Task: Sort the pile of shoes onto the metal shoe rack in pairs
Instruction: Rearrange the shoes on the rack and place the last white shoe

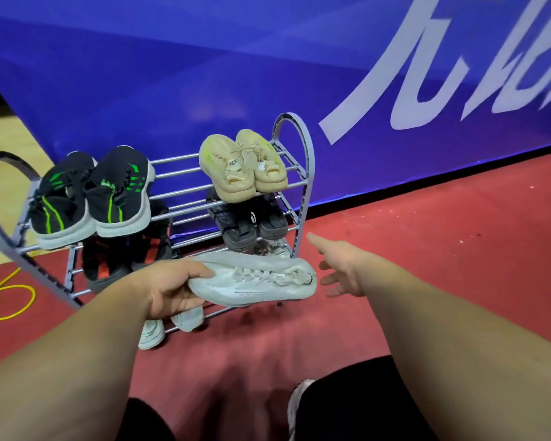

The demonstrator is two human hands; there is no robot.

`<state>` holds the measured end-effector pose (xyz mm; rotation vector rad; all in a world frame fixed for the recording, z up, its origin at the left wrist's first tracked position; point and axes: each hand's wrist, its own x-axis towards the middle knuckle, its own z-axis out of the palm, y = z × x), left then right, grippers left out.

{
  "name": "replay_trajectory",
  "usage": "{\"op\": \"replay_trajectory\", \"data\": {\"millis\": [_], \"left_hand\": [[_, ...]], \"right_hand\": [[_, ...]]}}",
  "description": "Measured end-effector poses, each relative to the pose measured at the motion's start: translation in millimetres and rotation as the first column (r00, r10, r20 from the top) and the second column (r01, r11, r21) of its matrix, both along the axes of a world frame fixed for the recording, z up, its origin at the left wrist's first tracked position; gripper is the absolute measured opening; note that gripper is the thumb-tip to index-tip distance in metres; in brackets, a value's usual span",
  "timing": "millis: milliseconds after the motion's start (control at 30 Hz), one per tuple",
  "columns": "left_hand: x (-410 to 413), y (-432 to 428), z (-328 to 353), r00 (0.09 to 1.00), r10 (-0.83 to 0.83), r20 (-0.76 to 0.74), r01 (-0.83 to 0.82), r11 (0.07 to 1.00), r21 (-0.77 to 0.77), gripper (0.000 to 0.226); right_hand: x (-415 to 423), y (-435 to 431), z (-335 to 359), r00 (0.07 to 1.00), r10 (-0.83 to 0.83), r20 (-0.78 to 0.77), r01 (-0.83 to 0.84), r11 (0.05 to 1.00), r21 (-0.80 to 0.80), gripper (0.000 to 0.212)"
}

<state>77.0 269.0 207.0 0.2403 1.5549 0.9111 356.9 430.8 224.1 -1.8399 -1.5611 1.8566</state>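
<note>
My left hand (169,289) grips a pale grey sneaker (255,281) by its toe end, held sideways in front of the metal shoe rack (185,173). My right hand (341,265) hovers just right of the sneaker's heel, fingers spread, holding nothing. On the top shelf sit a black pair with green stripes (89,195) at the left and a beige pair (242,163) at the right. A dark pair (248,224) rests on the middle shelf at the right. More dark shoes (121,259) show lower left. White shoes (169,326) poke out under my left wrist.
The rack stands on a red floor (427,249) against a blue banner (204,74) with white lettering. A yellow cable (7,297) loops on the floor at the left. My knees in black and a white shoe (296,405) fill the bottom edge.
</note>
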Motion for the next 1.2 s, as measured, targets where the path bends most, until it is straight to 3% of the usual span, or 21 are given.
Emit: {"op": "replay_trajectory", "data": {"millis": [100,267,433,500,633,767,867,1000,1200], "left_hand": [[0,6,-8,0.999,0.049,0.006,-0.048,0.999,-0.008,0.033],[-5,13,-24,0.992,0.11,0.069,-0.102,0.99,-0.101,0.047],[0,20,-42,0.977,0.073,0.202,-0.032,0.979,-0.2,0.028],[2,24,-56,0.977,0.111,0.179,-0.062,0.964,-0.259,0.022],[4,42,-82,0.97,0.203,0.137,-0.169,0.96,-0.223,0.022],[9,64,-97,0.949,0.269,0.164,-0.245,0.957,-0.155,0.02],[12,78,-112,0.961,0.186,0.206,-0.159,0.977,-0.14,0.043],[15,94,-127,0.965,0.067,0.255,-0.042,0.994,-0.103,0.045],[18,116,-155,0.925,0.261,0.276,-0.246,0.965,-0.088,0.038]], "right_hand": [[6,1,-5,0.982,0.188,-0.006,-0.188,0.973,-0.132,0.063],[11,5,-25,0.908,0.41,0.081,-0.37,0.879,-0.3,0.07],[8,11,-39,0.776,0.628,0.051,-0.516,0.68,-0.52,0.059],[-2,11,-41,0.757,0.652,0.051,-0.543,0.67,-0.507,0.048],[-25,21,-62,0.856,0.515,0.048,-0.468,0.811,-0.352,0.043],[-58,31,-99,0.95,0.305,0.066,-0.278,0.923,-0.267,0.041],[-91,33,-119,0.972,0.224,0.072,-0.196,0.942,-0.274,0.044],[-129,35,-142,0.997,0.069,0.021,-0.062,0.965,-0.255,0.043],[-164,36,-166,0.985,-0.133,-0.112,0.086,0.932,-0.352,0.026]]}}
